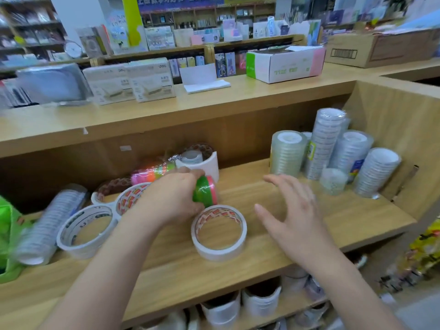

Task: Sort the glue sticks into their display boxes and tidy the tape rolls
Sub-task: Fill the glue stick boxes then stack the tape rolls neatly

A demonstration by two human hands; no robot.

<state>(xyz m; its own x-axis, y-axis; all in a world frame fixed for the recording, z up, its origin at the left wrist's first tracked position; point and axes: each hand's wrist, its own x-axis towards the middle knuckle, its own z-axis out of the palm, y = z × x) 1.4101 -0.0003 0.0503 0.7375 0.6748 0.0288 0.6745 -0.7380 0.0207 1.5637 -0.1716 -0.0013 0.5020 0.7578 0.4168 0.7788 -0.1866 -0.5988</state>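
Head view: left hand (171, 198) curled round green-and-pink wrapped tape roll pack (204, 191) near frame centre, over light wooden shelf (178, 270); resting or lifted, cannot tell. White tape roll with red-printed core (219, 232) lies flat at 6 o'clock of pack, just beside. Right hand (290, 210) at 3 o'clock, fingers spread straight, holding nothing. Clear tape roll stacks (333, 148) upright at 2 o'clock.
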